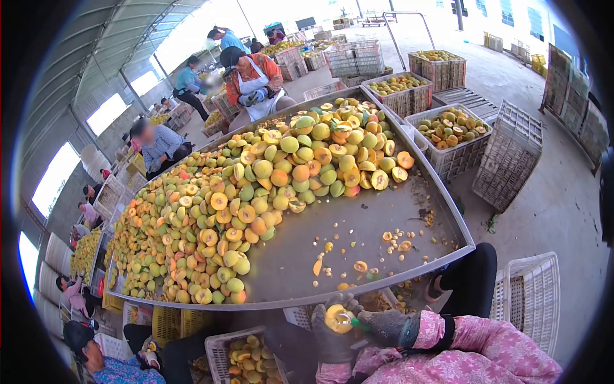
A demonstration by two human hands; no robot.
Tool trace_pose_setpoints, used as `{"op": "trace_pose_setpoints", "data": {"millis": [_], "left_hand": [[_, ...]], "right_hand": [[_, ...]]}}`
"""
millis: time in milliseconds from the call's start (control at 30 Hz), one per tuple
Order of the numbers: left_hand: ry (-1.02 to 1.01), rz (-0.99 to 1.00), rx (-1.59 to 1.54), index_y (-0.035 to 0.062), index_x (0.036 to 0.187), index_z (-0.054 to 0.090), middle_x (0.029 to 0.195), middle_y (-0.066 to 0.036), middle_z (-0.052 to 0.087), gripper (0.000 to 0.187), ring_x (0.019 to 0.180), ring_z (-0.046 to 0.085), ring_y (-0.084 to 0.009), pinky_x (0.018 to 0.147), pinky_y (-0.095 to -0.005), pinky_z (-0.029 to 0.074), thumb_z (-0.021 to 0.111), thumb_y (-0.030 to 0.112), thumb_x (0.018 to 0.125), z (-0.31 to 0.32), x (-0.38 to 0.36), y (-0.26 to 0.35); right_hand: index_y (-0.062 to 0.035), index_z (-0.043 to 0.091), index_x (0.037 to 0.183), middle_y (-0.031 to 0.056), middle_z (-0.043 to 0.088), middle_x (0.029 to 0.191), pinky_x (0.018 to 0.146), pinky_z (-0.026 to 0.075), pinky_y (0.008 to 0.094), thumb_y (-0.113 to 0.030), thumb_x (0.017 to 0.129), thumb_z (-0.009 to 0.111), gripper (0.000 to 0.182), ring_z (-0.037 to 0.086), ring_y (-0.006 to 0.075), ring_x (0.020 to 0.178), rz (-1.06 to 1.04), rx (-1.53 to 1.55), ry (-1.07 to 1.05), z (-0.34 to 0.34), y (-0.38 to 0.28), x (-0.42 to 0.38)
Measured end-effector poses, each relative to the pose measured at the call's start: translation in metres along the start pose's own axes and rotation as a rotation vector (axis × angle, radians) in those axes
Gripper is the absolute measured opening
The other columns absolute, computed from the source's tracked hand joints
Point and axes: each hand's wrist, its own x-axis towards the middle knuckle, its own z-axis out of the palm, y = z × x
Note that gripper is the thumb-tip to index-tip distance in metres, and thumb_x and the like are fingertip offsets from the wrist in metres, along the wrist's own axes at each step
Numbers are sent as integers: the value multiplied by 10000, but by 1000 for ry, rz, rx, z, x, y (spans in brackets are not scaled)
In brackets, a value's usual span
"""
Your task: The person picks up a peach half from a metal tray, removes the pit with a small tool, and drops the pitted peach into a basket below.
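Observation:
My left hand [332, 329], in a dark grey glove, holds a halved yellow fruit [338, 319] with its cut face up, just below the table's near edge. Beside it, my right hand [382, 326], also gloved, is closed around a small tool with a green handle [359, 324], whose tip meets the fruit's cut face. Both hands are almost touching. Beyond them the metal table [300, 253] carries a large heap of whole and halved fruits [224, 205], with loose pits and fruit pieces [361, 265] scattered on its right part.
A crate of fruit [220, 352] stands below the table at the left of my hands, an empty white crate [531, 301] at the right. More fruit crates [448, 160] stand past the table's right edge. Co-workers sit at the lower left and across the table.

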Motion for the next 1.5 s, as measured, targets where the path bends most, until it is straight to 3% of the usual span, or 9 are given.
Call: {"op": "trace_pose_setpoints", "data": {"millis": [667,700,800,867,1033,1200,1300,1400,1500], "left_hand": [[45,-315,-441,-45,1052,543,1009,-203,574,512,871,563,-310,825,-445,477,395,425,911,-12,-2,-11],[8,-296,-475,-56,1048,545,1021,-219,573,520,891,564,-321,843,-460,471,415,426,904,-10,-2,-8],[96,-173,-372,-65,1038,542,1010,-223,575,515,900,564,-329,842,-477,470,419,416,901,-21,2,12],[73,27,-240,-60,1026,545,992,-218,581,469,912,562,-353,813,-493,478,439,376,891,-42,-7,53],[527,460,86,17,1040,569,1004,-150,596,424,921,571,-261,817,-412,487,497,398,866,-203,-36,151],[836,325,982,9,1072,560,1037,-136,594,321,959,572,-237,839,-385,481,546,244,855,-289,7,170],[518,458,1097,3,1091,555,1057,-127,593,286,983,572,-222,852,-369,478,575,152,848,-240,86,165],[284,719,1386,-12,1086,557,1020,-130,616,326,945,596,-227,860,-327,459,604,155,810,-120,166,159],[414,649,1543,-27,1095,545,1029,-191,603,391,968,594,-303,845,-353,462,601,238,813,-77,251,154]], "right_hand": [[-43,495,1059,142,591,788,598,511,405,-197,811,529,294,621,317,674,21,-194,-337,12,-18,-13],[-36,477,1094,102,586,837,610,507,365,-221,798,546,355,609,270,676,-425,149,-112,38,36,-24],[-38,472,1126,77,577,890,632,500,349,-241,799,565,396,593,236,715,423,432,-609,-54,-96,3],[-38,454,1183,102,562,972,654,497,359,-237,805,569,443,589,244,755,466,594,-701,-57,-64,3],[-108,567,909,35,538,793,708,464,331,-162,870,494,99,543,194,752,-536,-890,-394,-22,54,-25],[-92,563,966,97,584,893,739,463,396,-203,843,504,176,567,275,801,-660,-973,-324,-22,75,-28],[-74,558,1037,101,598,882,697,483,387,-226,840,533,251,593,282,786,-252,-419,-143,-16,106,-44],[-61,587,947,65,631,840,698,498,306,-281,909,471,252,613,171,756,330,-322,-593,-65,33,-21],[-60,585,943,63,628,826,686,497,308,-291,911,468,261,612,172,742,449,-226,-527,-81,23,-19]]}}
